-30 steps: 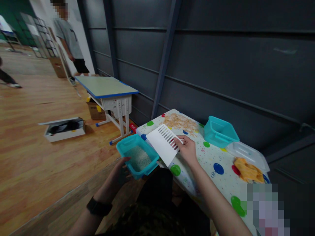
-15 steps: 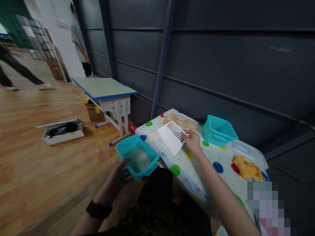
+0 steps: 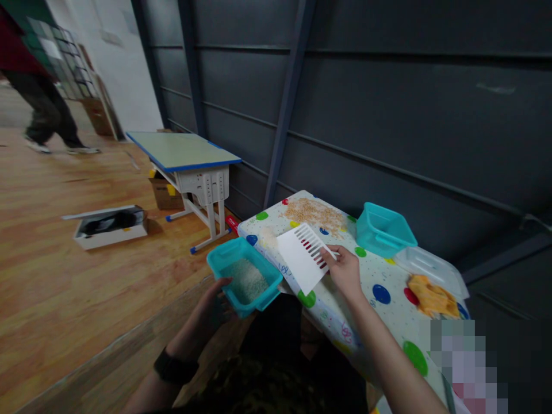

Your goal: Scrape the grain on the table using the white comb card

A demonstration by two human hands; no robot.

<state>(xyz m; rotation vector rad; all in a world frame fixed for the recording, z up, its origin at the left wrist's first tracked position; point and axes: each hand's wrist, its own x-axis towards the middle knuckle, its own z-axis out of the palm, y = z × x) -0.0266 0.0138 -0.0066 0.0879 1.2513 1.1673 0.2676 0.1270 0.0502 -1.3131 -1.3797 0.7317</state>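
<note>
My left hand (image 3: 215,305) grips the near side of a teal tub (image 3: 244,276) partly filled with white rice, held just off the table's left edge. My right hand (image 3: 345,269) pinches a white slotted scraper (image 3: 304,256) by its toothed end, its flat blade angled down toward the tub. The table carries a polka-dot cloth (image 3: 366,287). A pile of tan grain (image 3: 317,211) lies at the far end of the cloth, and a thin smear of white rice (image 3: 269,236) lies near the left edge by the scraper.
A second teal tub (image 3: 383,230) stands at the back of the table beside a clear lid (image 3: 431,267) and an orange cloth (image 3: 433,296). A blue-edged desk (image 3: 183,152) stands beyond. An open box (image 3: 110,224) lies on the wooden floor. A person walks at far left.
My right hand drew the scraper back toward me and toward the tub after reaching out to the cloth. The tub stayed in my left hand. The person at far left walked on.
</note>
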